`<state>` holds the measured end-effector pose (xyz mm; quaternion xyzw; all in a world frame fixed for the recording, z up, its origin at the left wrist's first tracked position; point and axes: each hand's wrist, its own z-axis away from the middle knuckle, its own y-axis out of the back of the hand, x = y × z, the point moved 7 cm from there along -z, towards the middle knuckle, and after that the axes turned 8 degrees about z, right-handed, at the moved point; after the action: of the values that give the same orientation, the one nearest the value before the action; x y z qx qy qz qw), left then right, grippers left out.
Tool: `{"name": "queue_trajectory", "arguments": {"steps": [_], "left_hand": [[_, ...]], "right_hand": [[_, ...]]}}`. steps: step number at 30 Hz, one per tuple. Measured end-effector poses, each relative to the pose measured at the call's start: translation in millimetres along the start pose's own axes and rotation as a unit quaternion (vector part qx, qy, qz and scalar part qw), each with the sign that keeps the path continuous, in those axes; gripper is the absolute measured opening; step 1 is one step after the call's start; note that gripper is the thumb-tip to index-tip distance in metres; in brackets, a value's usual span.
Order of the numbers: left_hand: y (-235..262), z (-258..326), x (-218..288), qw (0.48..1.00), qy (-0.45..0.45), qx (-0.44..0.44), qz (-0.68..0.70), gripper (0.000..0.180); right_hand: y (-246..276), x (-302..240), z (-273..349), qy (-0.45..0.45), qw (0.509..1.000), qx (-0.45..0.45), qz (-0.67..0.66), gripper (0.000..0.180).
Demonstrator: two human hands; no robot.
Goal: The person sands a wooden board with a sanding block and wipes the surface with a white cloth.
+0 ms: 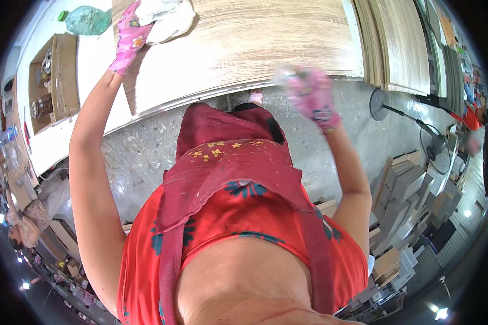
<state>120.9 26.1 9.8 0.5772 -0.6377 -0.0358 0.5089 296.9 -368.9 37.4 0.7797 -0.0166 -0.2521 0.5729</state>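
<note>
Running L-R (approx.): panel grain point(255, 46)

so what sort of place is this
Probably a furniture or panel-making workshop: a wood-grain panel lies in front of the person, more wood-grain boards are stacked to its right, and grey boards are piled farther back.

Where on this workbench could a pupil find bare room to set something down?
The widest bare patch is on the wood-grain panel, between the white cloth at the left hand and the stacked panels. A narrower strip of white tabletop lies between the cardboard box and that panel, partly crossed by the left forearm. Upper left is crowded: green-capped bottle and box.
</note>
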Motion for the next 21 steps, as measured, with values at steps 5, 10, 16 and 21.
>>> {"name": "queue_trajectory", "arguments": {"steps": [5,10,16,21], "left_hand": [[0.0,-0.4,-27.1,1.000,0.017,0.007,0.022,0.062],[-37.8,46.4,51.2,0.925,0.235,-0.211,0.213,0.061],[-56.7,60.0,211.5,0.911,-0.191,-0.347,0.114,0.058],[-130.5,52.9,239.5,0.900,-0.266,-0.304,0.166,0.070]], "right_hand": [[89.1,153.7,73.7,-0.167,0.916,0.057,0.360,0.048],[90.8,208.9,107.8,-0.319,0.885,0.295,-0.170,0.050],[45.7,184.1,39.1,-0.352,0.776,0.361,-0.378,0.042],[40.0,172.1,32.6,-0.359,0.742,0.416,-0.383,0.039]]}}
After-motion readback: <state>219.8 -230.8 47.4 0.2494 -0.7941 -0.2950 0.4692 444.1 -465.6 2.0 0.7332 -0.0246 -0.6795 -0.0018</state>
